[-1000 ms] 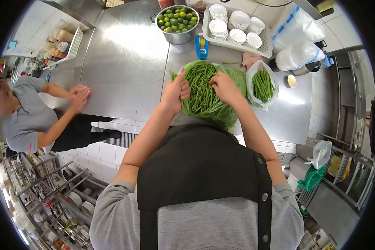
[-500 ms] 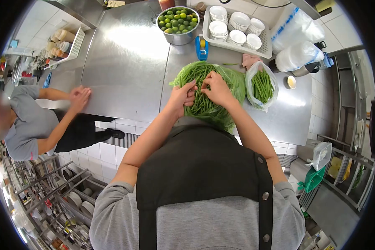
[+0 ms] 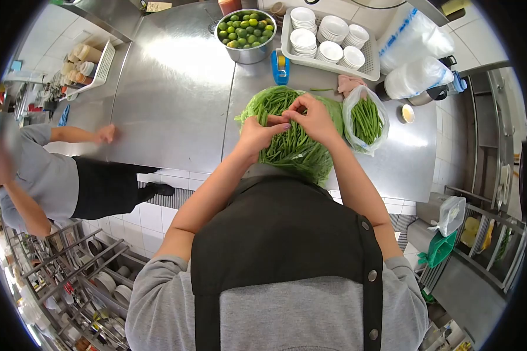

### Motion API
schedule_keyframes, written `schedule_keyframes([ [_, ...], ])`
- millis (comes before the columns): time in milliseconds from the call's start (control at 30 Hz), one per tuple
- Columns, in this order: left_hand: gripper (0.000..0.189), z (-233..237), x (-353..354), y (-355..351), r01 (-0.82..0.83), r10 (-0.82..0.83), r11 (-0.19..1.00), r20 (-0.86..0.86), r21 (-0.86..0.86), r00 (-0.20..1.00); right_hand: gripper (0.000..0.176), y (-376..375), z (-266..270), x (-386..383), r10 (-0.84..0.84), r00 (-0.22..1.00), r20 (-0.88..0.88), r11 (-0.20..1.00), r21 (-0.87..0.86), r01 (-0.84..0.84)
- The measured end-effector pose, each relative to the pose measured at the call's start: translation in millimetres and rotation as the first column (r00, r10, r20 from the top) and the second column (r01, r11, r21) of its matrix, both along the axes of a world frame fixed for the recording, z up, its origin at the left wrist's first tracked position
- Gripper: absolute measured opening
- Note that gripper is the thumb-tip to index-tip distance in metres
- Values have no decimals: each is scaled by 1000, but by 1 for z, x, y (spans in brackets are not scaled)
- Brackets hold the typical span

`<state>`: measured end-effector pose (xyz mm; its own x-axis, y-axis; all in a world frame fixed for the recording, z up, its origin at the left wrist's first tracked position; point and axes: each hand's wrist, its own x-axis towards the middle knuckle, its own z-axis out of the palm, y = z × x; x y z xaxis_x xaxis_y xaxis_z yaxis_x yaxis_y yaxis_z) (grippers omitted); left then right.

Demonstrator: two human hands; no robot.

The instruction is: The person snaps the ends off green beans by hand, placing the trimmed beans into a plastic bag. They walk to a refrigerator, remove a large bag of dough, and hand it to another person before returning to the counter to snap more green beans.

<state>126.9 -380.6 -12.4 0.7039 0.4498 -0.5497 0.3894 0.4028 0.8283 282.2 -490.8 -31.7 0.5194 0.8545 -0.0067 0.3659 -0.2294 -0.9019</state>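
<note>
A light-green plastic bag [image 3: 329,111] lies open on the steel counter, heaped with long green beans [image 3: 287,139]. Over the heap, my left hand [image 3: 260,134] is closed, its thumb and forefinger pressed around a green bean. Facing it, my right hand [image 3: 311,119] pinches at the same spot between thumb and fingertips, close to my left fingertips. The bean itself is mostly hidden by the fingers. Just right of the large bag stands a clear plastic bag [image 3: 383,130] holding more green beans [image 3: 366,120], lined up lengthwise.
Behind the beans are a steel pot of limes [image 3: 246,54], a blue tape dispenser [image 3: 280,67] and a white basket [image 3: 366,71] of small stacked dishes. A pink cloth [image 3: 348,85] and small cup [image 3: 407,113] lie rightward. A co-worker [image 3: 47,169] stands at the left.
My hands have come closer together over the beans, my left fingers now reaching across toward my right. The co-worker has parted their hands, raising one toward the head.
</note>
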Motion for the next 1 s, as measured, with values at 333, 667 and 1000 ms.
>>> schedule_keyframes([
  [333,21,-17,-7,15,-99,116,976,75,-196,990,12,-9,-21,1,79,968,237,938,-347,9],
  [667,19,-20,-4,10,-103,108,983,28,-154,994,20,-8,-27,-11,112,931,346,966,-257,-20],
  [1000,21,-21,-8,-2,-8,-4,992,102,123,995,17,-11,0,-7,112,990,84,976,-196,-94],
])
